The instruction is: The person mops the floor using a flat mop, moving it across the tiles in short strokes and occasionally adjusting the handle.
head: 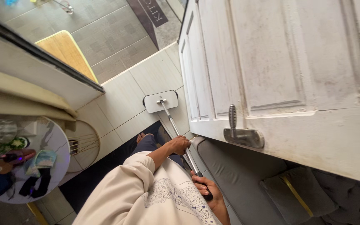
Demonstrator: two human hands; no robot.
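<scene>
We look down along our own body, and near the bottom centre of the frame both of our hands hold a flat mop by its metal pole point(176, 129). Our left hand point(179, 144) sits just below the middle of the frame, its grip closed around the pole partway down its length, with the cream sleeve point(126, 183) pulled back from the forearm. Our right hand point(208, 195) is lower, near the bottom edge, its grip wrapped tightly around the dark handle end of the same pole, close against our chest. The pole runs up and to the left from our hands to the white rectangular mop head point(160, 101), which lies flat on the pale tiled floor point(121, 104) a little left of the frame's centre. Just below the mop head a bare foot point(141, 136) rests at the edge of a dark mat point(101, 171). A white panelled door point(280, 71) fills the upper right of the frame, with a metal lever handle point(241, 134) right of centre, and the mop head lies just beside the door's near edge. A grey cushioned seat point(238, 179) with a grey pillow point(292, 196) takes up the lower right. At the left edge stands a round white desk point(57, 141) carrying small coloured items, too small for us to tell apart.
</scene>
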